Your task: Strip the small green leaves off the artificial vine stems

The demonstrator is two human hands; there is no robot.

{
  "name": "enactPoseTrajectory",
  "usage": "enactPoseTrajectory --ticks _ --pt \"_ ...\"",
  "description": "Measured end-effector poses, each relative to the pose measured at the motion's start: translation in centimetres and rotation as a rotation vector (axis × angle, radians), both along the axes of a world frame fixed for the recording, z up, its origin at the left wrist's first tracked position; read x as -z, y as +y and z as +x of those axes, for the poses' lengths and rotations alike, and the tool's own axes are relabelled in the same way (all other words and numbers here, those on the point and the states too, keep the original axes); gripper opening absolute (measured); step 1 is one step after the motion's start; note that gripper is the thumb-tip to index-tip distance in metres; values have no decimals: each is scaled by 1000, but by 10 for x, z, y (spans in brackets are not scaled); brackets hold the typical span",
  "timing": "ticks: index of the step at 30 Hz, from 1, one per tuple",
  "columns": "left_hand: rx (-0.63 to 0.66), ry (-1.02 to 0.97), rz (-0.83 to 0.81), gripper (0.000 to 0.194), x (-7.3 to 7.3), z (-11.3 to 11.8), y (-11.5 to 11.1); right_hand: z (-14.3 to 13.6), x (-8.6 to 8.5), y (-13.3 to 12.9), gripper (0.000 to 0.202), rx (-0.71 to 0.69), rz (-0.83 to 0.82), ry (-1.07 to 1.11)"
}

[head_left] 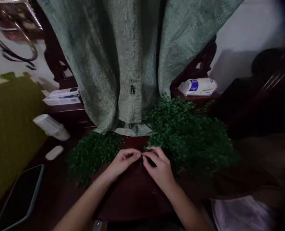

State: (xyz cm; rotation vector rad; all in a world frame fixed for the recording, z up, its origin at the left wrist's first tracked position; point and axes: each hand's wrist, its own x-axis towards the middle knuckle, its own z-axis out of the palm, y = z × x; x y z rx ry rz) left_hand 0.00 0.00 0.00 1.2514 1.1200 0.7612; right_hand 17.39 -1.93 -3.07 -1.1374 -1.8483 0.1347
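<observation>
My left hand (pixel 126 160) and my right hand (pixel 158 165) meet fingertip to fingertip above the dark red table (pixel 132 199). Thumb and forefinger are pinched together on each hand, and whatever they hold is too small to make out. Close by on the right spreads a large heap of leafy green herbs (pixel 190 138). A smaller heap of the same small-leaved greens (pixel 94 155) lies beyond my left wrist. A few tiny bits are scattered on the wood beneath my fingers.
A grey-green cloth (pixel 130 64) hangs behind the table. Boxes (pixel 62 97) sit on the left ledge, a white wipes pack (pixel 198 86) on the right. At left are a white cylindrical container (pixel 51 127), a white oval object (pixel 54 152) and a phone (pixel 20 195).
</observation>
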Motion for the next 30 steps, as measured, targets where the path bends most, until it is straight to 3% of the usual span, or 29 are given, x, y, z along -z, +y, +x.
enactPoseTrajectory --ticks 8,17,30 --pt "30 -52 195 16 -2 2 -1 -1 -6 -4 19 1 17 -36" --pt "-72 -50 97 13 3 4 -3 -1 -6 -2 15 -52 33 58" --pt "-63 19 230 5 5 12 -8 -6 -7 -8 18 -151 20 47"
